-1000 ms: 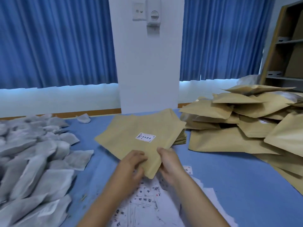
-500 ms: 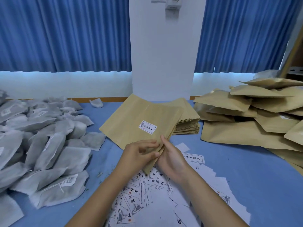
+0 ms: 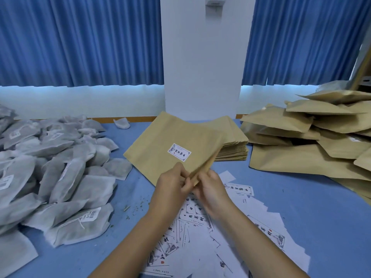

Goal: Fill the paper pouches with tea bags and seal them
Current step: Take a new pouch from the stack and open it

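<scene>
- Tea bags (image 3: 60, 177): grey heap, left of frame, on the blue surface (image 3: 301, 197).
- Pouch pile (image 3: 291, 125): right of frame.
- Held pouch (image 3: 160, 145): centre, label (image 3: 179, 152) up.
- Left grip (image 3: 172, 187) and right grip (image 3: 212, 189): both pinching held pouch's lower edge.

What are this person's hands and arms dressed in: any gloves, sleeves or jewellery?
Nothing is worn. The left hand and right hand are bare, with no gloves, rings or watch to be seen. The left forearm and right forearm are uncovered down to the picture's lower edge, so no sleeve shows. No markings are visible on them.
</scene>
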